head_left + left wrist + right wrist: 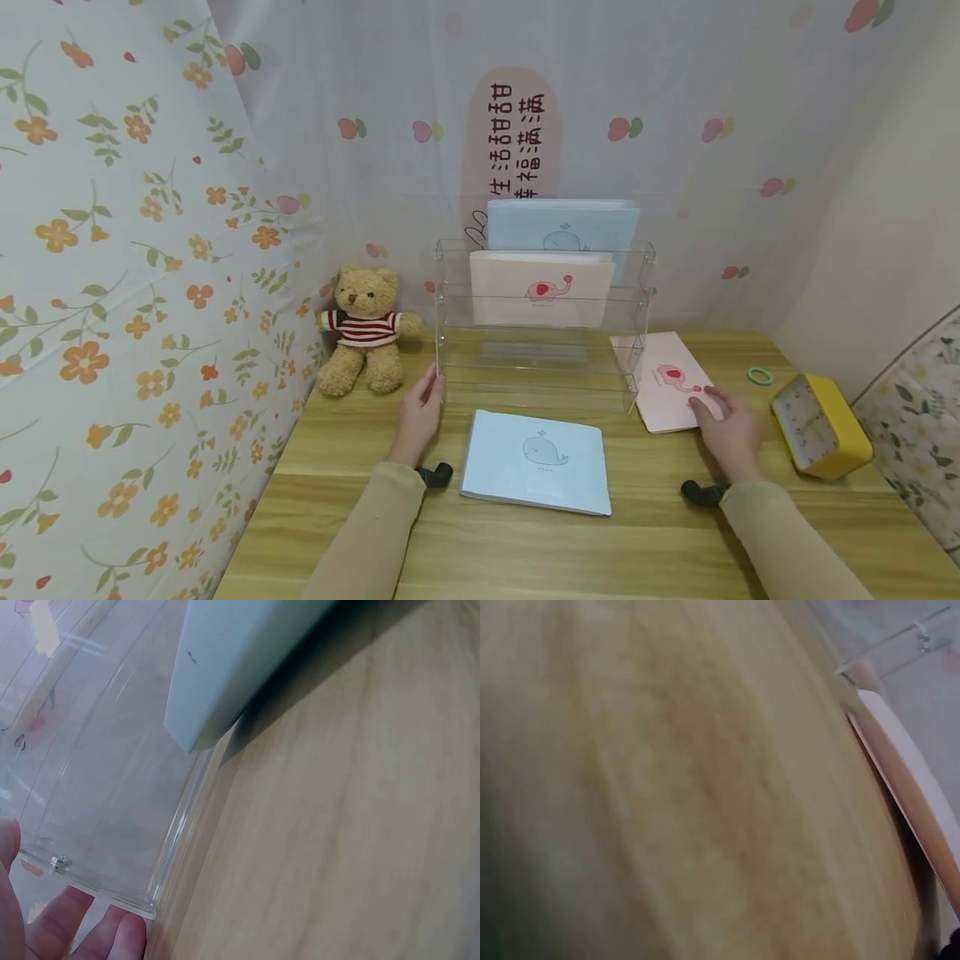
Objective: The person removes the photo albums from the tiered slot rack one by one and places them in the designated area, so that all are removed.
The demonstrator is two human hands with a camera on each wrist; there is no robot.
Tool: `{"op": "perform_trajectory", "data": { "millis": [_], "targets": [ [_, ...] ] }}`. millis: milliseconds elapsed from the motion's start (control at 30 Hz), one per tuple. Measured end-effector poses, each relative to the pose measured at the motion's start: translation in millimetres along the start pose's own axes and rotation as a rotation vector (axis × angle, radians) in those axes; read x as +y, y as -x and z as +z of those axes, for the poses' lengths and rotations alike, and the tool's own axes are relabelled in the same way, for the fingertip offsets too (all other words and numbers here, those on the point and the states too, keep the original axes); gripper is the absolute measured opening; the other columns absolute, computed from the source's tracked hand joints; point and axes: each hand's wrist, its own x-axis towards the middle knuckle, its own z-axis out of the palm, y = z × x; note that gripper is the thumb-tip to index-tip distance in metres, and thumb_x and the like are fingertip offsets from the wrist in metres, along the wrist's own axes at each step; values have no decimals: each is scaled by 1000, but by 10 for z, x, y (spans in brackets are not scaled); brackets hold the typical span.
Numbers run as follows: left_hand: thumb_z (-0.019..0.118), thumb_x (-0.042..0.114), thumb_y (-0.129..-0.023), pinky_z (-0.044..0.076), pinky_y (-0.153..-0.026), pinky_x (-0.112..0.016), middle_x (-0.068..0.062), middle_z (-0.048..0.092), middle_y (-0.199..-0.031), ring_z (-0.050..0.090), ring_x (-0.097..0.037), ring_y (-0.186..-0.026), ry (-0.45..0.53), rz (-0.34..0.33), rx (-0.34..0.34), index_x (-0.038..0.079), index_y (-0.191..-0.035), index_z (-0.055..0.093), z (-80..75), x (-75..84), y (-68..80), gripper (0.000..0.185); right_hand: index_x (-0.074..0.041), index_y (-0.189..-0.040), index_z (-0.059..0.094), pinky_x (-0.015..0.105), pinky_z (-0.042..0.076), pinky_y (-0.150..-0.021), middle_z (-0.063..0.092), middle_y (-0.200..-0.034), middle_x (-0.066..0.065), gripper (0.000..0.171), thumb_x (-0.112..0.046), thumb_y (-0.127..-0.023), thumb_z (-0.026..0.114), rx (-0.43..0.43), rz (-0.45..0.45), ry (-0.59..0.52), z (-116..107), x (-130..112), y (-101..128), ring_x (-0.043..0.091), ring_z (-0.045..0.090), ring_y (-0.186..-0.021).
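Observation:
My left hand (418, 415) holds the left side of a clear acrylic rack (540, 382); in the left wrist view its thumb and fingers (56, 922) lie on either side of the panel's edge. My right hand (729, 429) pinches the near right edge of a pink booklet (667, 367) with a red elephant, beside the rack's right side. The right wrist view shows only that booklet's edge (907, 776), with a dark gap below it. In the rack stand another pink elephant booklet (498, 287) and, behind it, a blue whale booklet (517, 223).
A second blue whale booklet (495, 458) lies flat on the wooden table (525, 550) in front of the rack. At the left sits a teddy bear (365, 325) in a striped shirt. A yellow clock (843, 429) and a green ring (760, 377) are at the right.

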Motion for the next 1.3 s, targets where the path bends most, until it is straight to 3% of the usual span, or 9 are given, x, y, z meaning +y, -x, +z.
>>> {"op": "perform_trajectory", "data": {
  "millis": [133,233,633,900,1300],
  "targets": [
    [59,46,-103,56,-101,-48,-8,69,-137,68,-28,-121,9,6,4,30,-147,57,-5,-14,-24,47,-6,-151,48,67,34,-114,45,-154,31,74,-58,-99,57,-56,-125,103,-5,50,-11,56,39,-142],
    [59,47,-102,56,-102,-49,-9,68,-137,68,-29,-122,18,9,7,27,-147,57,-12,-17,-34,49,-6,-151,48,69,35,-112,45,-153,31,75,-59,-99,55,-64,-165,142,7,53,-6,57,40,-139],
    [59,40,-104,54,-106,-50,-10,66,-140,65,-29,-126,10,22,13,28,-147,57,-19,-38,-10,45,-6,-139,62,64,38,-112,55,-144,32,55,-45,-100,61,42,-253,168,86,62,66,54,48,-134],
    [59,38,-104,53,-107,-48,-7,64,-143,64,-28,-129,2,2,10,29,-147,57,-17,-38,-6,43,-4,-136,64,66,38,-110,56,-141,35,52,-41,-100,62,70,-291,174,91,40,101,56,50,-130],
    [60,39,-104,52,-108,-49,-9,65,-142,64,-29,-129,19,13,-6,24,-147,57,4,7,10,46,-8,-139,63,67,33,-112,51,-145,35,53,-44,-101,58,60,-239,175,78,68,138,57,45,-133]
  ]
}}
